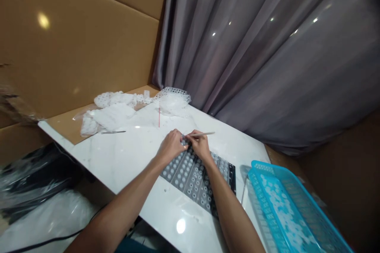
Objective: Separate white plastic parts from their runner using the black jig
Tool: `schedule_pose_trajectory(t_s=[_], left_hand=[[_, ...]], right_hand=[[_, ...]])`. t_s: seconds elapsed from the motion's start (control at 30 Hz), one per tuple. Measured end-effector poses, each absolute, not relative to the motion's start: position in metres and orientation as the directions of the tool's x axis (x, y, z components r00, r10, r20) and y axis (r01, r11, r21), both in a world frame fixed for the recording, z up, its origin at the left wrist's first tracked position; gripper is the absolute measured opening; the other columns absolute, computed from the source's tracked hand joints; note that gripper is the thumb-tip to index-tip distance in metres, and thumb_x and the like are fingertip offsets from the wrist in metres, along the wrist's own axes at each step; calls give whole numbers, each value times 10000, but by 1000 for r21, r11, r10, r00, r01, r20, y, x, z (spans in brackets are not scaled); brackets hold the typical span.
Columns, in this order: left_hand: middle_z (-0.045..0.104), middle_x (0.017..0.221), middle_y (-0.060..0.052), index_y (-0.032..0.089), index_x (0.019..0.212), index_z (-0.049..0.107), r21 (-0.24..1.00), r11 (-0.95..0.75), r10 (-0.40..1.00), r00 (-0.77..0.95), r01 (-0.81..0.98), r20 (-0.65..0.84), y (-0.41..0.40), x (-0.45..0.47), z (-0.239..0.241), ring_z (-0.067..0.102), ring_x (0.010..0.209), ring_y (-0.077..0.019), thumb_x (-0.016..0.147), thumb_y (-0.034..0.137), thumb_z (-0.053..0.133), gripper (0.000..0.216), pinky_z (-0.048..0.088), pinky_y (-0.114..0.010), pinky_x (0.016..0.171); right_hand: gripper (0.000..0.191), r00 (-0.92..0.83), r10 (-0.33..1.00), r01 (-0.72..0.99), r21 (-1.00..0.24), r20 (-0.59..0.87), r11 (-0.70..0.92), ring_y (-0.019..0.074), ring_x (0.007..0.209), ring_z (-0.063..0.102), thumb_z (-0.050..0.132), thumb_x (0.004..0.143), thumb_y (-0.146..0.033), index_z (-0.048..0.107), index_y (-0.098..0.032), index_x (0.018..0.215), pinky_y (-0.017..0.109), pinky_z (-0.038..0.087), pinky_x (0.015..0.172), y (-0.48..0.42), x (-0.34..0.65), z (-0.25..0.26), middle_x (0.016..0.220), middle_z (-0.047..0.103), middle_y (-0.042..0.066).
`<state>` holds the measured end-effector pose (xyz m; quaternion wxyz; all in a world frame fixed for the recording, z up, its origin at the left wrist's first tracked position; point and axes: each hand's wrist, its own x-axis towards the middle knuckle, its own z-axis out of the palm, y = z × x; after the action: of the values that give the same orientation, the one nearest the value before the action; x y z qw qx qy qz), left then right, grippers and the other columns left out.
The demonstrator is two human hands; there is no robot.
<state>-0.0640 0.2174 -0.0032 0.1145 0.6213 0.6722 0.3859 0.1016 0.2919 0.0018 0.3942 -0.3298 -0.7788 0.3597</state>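
Pressing on far end of grey sheet point(192, 178) studded with white discs, with left hand point(170, 147); fingers curled at sheet edge, grip hidden, cannot tell whether pinching. Holding thin metal pick point(204, 134) in right hand point(200, 145), grip closed tight around it, tip pointing right, just above sheet's far edge. Hands touching each other. Sheet flat on white marble desk point(124, 158), near front edge. Blue basket point(257, 163) with white discs just right of sheet. White lattice scraps point(113, 114) at far left, well apart.
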Motion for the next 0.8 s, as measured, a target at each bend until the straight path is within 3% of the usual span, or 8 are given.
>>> schedule_pose_trajectory(t_s=[0.2,0.37,0.67,0.8], left_hand=[[662,965,-39,222,835,627,635,-65,927,-189,770,323,215,-63,1,656,1002,-241,757,334,899,304,489,-339,908],[674,984,-47,220,867,645,609,-59,931,-177,791,320,213,-63,3,656,985,-247,763,337,898,298,484,-348,888],[708,998,-81,239,884,687,554,-66,927,-155,830,342,208,-64,11,663,1027,-312,749,438,926,339,463,-430,1013],[710,990,-79,243,878,693,533,-69,928,-141,843,344,207,-65,11,665,1035,-313,746,445,930,338,459,-425,1025]], right_hand=[[220,-517,802,187,-875,298,446,244,844,754,789,910,-421,770,-209,851,331,577,759,300,115,7,893,829,73],[204,-613,752,162,-892,243,421,258,976,778,798,903,-404,789,-200,888,377,599,909,300,128,17,1028,844,95],[166,-705,676,157,-882,215,445,269,940,789,816,868,-342,787,-203,783,385,610,872,295,132,25,931,841,85],[156,-712,664,154,-872,229,465,272,990,792,793,892,-335,781,-208,803,402,609,933,293,134,28,961,844,86]])
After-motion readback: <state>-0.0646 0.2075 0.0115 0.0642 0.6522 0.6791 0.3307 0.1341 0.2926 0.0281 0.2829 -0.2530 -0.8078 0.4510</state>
